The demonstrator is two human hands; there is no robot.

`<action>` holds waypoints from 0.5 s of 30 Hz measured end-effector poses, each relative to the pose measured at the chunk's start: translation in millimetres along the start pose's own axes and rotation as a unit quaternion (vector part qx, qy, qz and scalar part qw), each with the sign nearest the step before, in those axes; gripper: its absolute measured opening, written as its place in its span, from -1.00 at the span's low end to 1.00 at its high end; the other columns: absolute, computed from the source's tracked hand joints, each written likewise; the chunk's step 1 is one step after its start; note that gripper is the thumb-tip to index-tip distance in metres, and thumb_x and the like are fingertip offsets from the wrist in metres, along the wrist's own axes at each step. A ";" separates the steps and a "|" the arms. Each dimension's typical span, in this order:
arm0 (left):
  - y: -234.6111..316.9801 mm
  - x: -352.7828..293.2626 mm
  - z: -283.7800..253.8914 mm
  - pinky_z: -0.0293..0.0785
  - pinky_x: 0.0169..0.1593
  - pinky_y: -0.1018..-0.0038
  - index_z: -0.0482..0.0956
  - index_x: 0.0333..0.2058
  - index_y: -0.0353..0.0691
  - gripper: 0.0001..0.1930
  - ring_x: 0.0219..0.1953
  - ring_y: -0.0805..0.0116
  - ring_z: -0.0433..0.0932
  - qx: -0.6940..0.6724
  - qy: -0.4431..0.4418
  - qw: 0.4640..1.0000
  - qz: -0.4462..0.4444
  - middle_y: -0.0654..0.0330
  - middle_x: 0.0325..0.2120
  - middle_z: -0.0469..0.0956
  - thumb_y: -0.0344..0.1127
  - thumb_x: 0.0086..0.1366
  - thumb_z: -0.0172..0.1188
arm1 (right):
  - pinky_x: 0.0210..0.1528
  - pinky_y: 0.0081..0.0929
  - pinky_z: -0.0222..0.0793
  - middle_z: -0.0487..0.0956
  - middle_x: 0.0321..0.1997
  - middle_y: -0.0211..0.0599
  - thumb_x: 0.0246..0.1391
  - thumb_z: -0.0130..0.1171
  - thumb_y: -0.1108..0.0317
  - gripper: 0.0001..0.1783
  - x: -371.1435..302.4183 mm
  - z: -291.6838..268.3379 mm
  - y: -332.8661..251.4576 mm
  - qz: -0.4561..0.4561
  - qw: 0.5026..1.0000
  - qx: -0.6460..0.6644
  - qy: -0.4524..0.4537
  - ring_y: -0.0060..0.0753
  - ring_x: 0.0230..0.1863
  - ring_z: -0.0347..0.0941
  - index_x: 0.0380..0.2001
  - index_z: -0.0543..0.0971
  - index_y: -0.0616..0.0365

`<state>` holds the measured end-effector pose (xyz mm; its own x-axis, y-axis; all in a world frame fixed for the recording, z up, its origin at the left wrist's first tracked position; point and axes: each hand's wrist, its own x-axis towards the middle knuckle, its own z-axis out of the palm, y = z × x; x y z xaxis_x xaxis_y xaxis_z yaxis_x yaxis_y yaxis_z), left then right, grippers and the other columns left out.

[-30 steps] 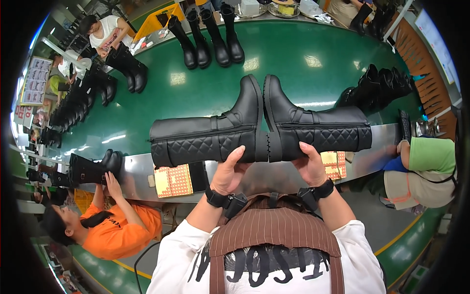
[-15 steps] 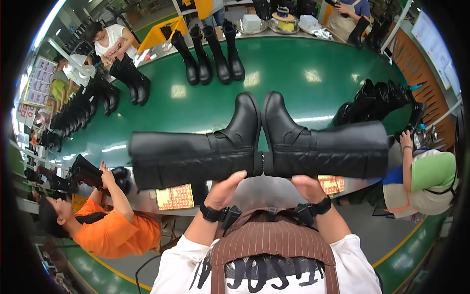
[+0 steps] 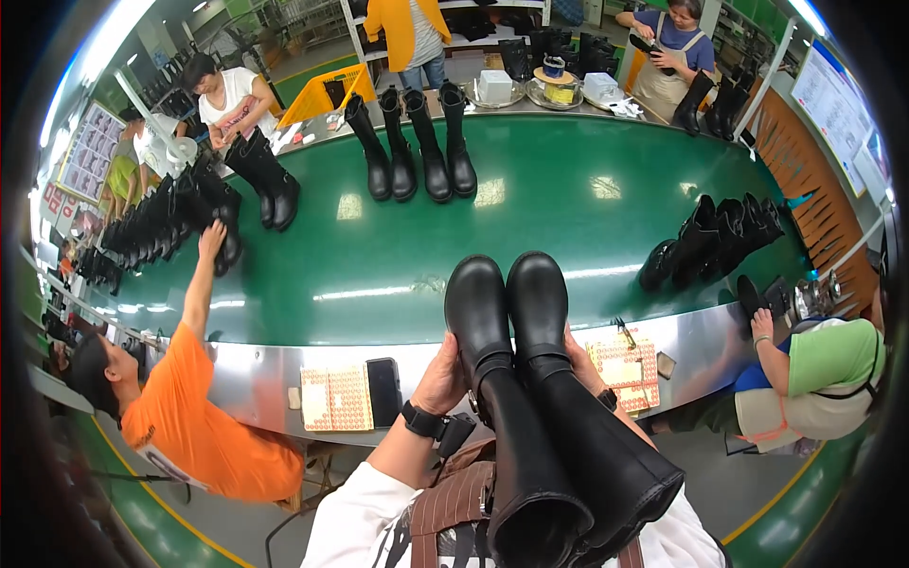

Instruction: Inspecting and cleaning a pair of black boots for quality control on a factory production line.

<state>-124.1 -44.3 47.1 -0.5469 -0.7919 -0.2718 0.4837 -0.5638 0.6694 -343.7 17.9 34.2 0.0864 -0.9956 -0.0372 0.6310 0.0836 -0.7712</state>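
Two tall black boots lie side by side before my chest, toes pointing away and wide shaft openings toward me. My left hand is closed around the outer side of the left boot near its ankle strap. On the other side, my right hand holds the right boot at the ankle, its fingers mostly hidden behind the leather. The feet of the boots touch or nearly touch.
Several black boots stand across the green table, with more at left and right. Patterned cards, a phone and tweezers lie along the metal edge. Co-workers in orange and green flank me.
The boots have turned from lying sole to sole, shafts outward, to lying parallel with shafts toward me. My hands have moved from the heels to the ankles. The orange-clad co-worker now reaches toward boots at left.
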 end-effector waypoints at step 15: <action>-2.2 -6.8 -13.7 0.16 0.34 0.01 0.15 0.29 -0.16 -0.32 0.26 0.05 0.28 -0.219 -0.060 0.974 -0.020 0.01 0.23 0.27 0.14 0.36 -0.07 | 0.35 0.09 0.13 0.31 0.32 -0.14 0.29 -0.06 0.00 -0.38 -17.2 1.0 -18.0 0.105 0.958 0.262 0.040 -0.08 0.34 0.21 0.28 0.23 0.14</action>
<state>-112.1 -40.9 38.1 -0.6347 -0.7486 -0.1917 0.6909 -0.6608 0.2932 -355.8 33.6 49.3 0.2075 -0.9527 -0.2218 0.9090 0.2716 -0.3163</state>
